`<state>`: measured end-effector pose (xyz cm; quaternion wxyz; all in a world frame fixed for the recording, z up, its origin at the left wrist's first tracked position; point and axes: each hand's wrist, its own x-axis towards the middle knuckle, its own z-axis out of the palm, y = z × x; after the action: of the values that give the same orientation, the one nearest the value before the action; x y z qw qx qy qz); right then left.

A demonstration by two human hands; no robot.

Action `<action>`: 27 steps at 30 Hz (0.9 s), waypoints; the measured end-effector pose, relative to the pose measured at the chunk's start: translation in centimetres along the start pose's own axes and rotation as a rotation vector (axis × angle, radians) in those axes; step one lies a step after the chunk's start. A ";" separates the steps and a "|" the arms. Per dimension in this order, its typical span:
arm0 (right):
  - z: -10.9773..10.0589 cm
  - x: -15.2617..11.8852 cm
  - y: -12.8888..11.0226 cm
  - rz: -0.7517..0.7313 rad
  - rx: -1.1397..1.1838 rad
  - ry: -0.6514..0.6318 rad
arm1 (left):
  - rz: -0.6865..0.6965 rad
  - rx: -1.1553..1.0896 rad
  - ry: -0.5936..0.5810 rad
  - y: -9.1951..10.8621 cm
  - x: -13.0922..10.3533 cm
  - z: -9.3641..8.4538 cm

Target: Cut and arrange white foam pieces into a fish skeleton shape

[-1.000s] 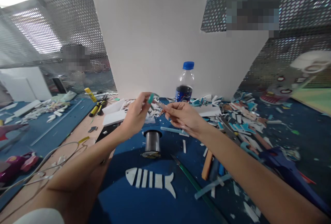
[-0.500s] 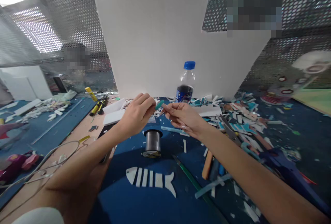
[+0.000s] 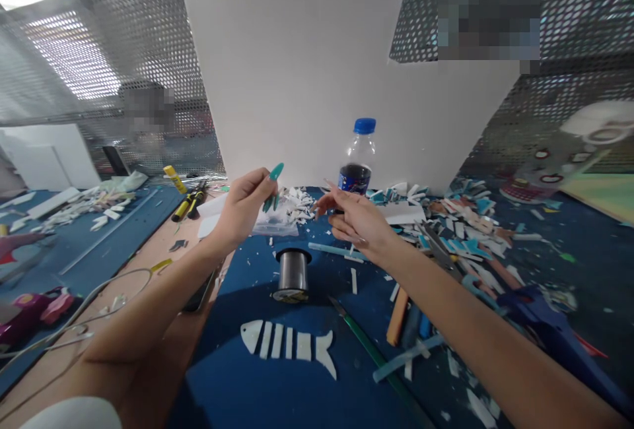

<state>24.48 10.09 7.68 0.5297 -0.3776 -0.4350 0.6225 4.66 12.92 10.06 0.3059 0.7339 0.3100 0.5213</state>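
Note:
My left hand (image 3: 250, 201) is raised beyond the spool, its fingers curled and pressed together, long teal nails showing; whatever lies between the fingertips is too small to make out. To the right, my right hand (image 3: 356, 218) hovers near the bottle, fingers bent with gaps between them and nothing visible in them. A spool of grey line (image 3: 293, 272) stands on the blue mat (image 3: 247, 396). Nearer to me lie flat white pieces in a fish-skeleton shape: a head with a small hole (image 3: 251, 335), several strips (image 3: 278, 341) and a tail (image 3: 325, 353).
A blue-capped bottle (image 3: 354, 175) stands before a large white board (image 3: 297, 66). At right are a green-handled knife (image 3: 364, 340), an orange stick (image 3: 397, 318), a blue glue gun (image 3: 539, 317) and foam scraps (image 3: 475, 218). A cable (image 3: 106, 284) crosses the left side.
My hands have parted: the left moved left and slightly up, its teal thumbnail now pointing upward. My right hand stays near its place, with its fingertips spread apart.

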 end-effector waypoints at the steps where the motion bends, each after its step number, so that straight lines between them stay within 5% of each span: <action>1: 0.0 0.0 0.0 0.002 -0.004 -0.007 | -0.012 -0.028 0.009 -0.1 0.1 0.0; 10: 0.2 -0.4 -0.6 0.013 -0.035 -0.161 | -0.102 -0.192 0.067 0.6 0.1 -0.2; 27: -0.5 0.0 -0.3 0.013 -0.019 -0.263 | -0.269 -0.477 0.175 1.9 0.8 -0.5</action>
<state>25.06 10.21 7.77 0.4604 -0.3006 -0.5040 0.6661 4.62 12.45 12.11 0.5083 0.5458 0.2984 0.5955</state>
